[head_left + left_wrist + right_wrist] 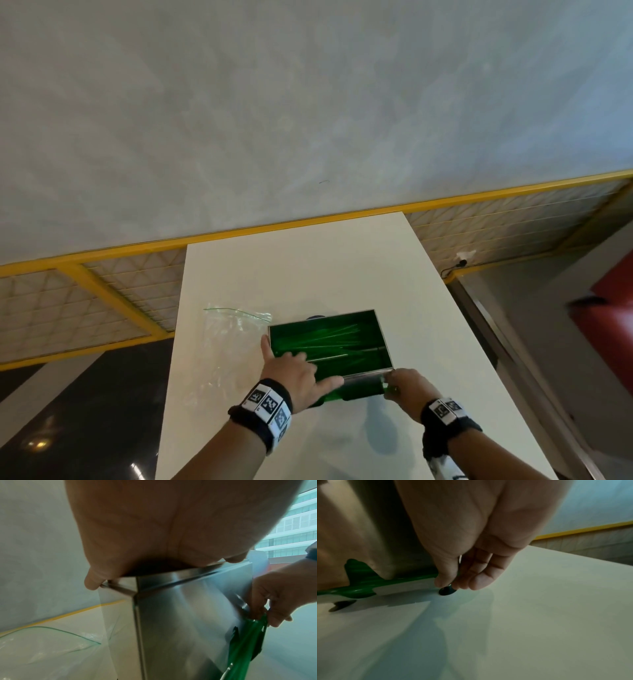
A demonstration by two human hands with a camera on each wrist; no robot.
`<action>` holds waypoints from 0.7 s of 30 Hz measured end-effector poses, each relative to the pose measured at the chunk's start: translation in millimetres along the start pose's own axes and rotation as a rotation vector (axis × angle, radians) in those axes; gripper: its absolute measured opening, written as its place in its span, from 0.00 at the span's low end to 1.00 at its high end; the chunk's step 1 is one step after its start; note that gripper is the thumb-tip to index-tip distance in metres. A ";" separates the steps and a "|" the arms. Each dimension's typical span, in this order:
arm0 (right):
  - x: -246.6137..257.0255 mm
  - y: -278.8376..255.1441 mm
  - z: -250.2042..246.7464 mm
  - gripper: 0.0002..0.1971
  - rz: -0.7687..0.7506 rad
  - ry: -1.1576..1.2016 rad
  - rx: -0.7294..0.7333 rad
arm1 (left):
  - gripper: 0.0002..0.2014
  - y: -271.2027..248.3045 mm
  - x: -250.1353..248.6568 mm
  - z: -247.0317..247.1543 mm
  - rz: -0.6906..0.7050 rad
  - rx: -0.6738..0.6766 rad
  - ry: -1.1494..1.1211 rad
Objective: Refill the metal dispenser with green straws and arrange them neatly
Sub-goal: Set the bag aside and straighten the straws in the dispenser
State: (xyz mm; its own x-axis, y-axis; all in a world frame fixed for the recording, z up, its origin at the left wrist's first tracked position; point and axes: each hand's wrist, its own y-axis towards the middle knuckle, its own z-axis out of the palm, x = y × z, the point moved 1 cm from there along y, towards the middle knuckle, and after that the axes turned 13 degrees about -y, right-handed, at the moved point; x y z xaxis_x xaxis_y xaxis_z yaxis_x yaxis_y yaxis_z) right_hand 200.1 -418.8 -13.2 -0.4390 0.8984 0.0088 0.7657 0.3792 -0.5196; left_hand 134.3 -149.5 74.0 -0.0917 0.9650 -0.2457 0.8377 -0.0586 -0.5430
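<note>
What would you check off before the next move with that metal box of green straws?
1. Straws loaded: ok. Green straws lie inside the metal dispenser.
2. Straws neat: not ok. Several lie crossed at angles.
3. Box steadied: ok. The left hand rests over the open top at its near left corner.
4. Right hand's hold: ok. The right hand pinches something small at the lower front corner by the slot; whether it is a knob or a straw end, cannot tell.
5. Feet on the table: ok. Dark round feet touch it.
6. Clear plastic bag emptied: cannot tell.
</note>
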 end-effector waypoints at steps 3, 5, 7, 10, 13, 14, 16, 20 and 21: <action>-6.6 0.1 5.5 0.13 -0.071 -0.030 -0.025 | 0.60 3.1 -2.7 -1.5 -0.022 0.046 0.023; -10.6 -3.6 6.7 0.13 -0.079 -0.046 -0.039 | 0.58 3.3 -2.0 -3.5 -0.012 0.055 0.014; -14.3 -12.6 3.1 0.13 -0.085 -0.071 -0.039 | 0.52 1.5 1.9 -5.1 0.008 0.025 -0.022; -24.2 -33.7 -6.5 0.14 -0.063 -0.109 -0.082 | 0.47 -2.1 11.2 -5.1 0.046 -0.012 -0.050; -42.1 -67.7 -21.7 0.14 -0.043 -0.148 -0.102 | 0.48 -4.8 18.7 -4.3 0.059 -0.038 -0.134; -50.2 -80.9 -31.7 0.13 -0.040 -0.137 -0.121 | 0.47 -5.1 20.6 -4.9 0.058 -0.073 -0.197; -67.2 -104.8 -61.4 0.07 -0.038 -0.061 -0.177 | 0.42 -3.5 25.4 -6.0 0.054 -0.156 -0.319; -76.9 -118.8 -130.9 0.03 -0.107 0.026 -0.387 | 0.17 0.0 36.7 -12.9 0.060 -0.293 -0.413; -68.2 -111.8 -147.2 0.03 -0.125 -0.002 -0.416 | 0.14 0.9 39.6 -15.7 0.052 -0.332 -0.450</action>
State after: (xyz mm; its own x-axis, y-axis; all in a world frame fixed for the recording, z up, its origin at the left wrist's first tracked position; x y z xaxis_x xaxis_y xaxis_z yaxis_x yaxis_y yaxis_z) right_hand 213.6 -489.9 170.0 -0.5408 0.8398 0.0474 0.8308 0.5421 -0.1265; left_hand 139.8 -107.3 76.4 -0.2051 0.7546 -0.6233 0.9652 0.0505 -0.2564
